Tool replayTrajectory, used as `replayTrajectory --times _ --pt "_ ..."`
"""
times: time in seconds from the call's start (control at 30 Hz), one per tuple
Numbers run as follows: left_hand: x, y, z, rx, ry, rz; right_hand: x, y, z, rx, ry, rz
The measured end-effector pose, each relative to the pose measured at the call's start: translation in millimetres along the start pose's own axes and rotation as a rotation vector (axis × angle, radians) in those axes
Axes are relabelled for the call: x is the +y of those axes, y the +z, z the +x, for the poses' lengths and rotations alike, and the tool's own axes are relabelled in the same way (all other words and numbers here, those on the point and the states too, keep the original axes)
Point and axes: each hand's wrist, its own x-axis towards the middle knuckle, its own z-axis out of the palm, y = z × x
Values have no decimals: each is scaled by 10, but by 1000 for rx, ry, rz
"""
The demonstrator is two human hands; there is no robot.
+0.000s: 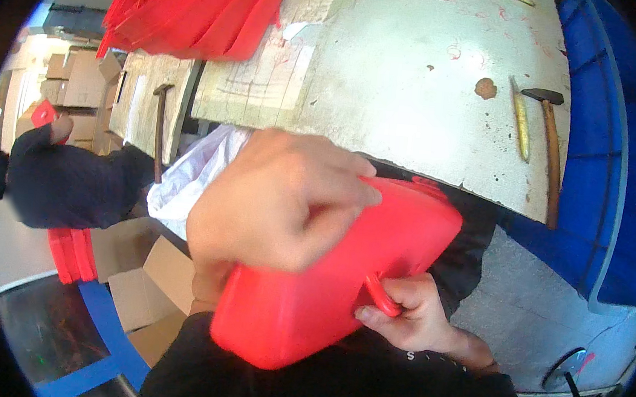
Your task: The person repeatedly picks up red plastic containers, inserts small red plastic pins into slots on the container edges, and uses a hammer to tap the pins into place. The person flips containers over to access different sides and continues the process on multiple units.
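While the red case (302,295) fills the lower middle of the head view, the right hand (421,313) pinches its handle (381,296) between thumb and fingers; the left hand (280,195) curls over the case's upper left, and whether it grips anything cannot be told. A hammer (550,151) lies on the pale table (395,92), upper right.

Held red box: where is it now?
In the head view, the red box is below centre, before the torso, left hand over it, right hand on its handle.
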Motion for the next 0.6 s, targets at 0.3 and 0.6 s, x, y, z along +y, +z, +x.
replayTrajectory --times 0.3,0.6 --pt "-647 57 -523 975 -168 -685 -73 -376 29 17 4 92" --pt "-8 1775 -1217 860 -292 -1124 -713 -125 391 -57 -45 -709"
